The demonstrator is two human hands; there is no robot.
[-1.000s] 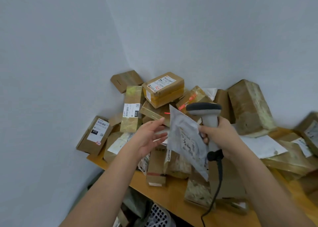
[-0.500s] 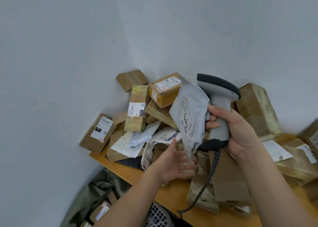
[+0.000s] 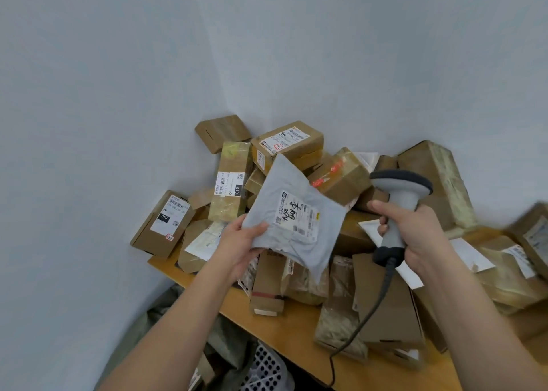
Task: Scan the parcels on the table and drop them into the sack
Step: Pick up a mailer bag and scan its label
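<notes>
Left hand: left hand (image 3: 241,246) grips the lower left corner of the grey mailer bag (image 3: 292,221), thumb lying on its face, other fingers hidden behind it.
Grey mailer bag: soft plastic pouch, held in the air above the heap, tilted, face towards the camera; white shipping label (image 3: 298,217) on it with printed codes and black handwritten marks.
Right hand: right hand (image 3: 415,233) is wrapped round the handle of the barcode scanner (image 3: 400,201), fingers curled at the front, thumb side behind.
Barcode scanner: grey body, dark rim on the head, head uppermost and just beside the bag's right edge; dark cable (image 3: 364,316) runs from the handle base down over the table edge.
Table: wooden top (image 3: 293,334), set into a corner of pale walls (image 3: 118,94).
Parcel heap: brown cardboard boxes (image 3: 287,144) and taped packets piled against the walls; several carry white labels; one labelled box (image 3: 164,223) leans at the left end of the heap.
Sack: dull green fabric sack (image 3: 166,316) below the table's left end, partly hidden by the left forearm.
Basket: white perforated plastic basket (image 3: 264,367) beside the sack, under the table edge.
</notes>
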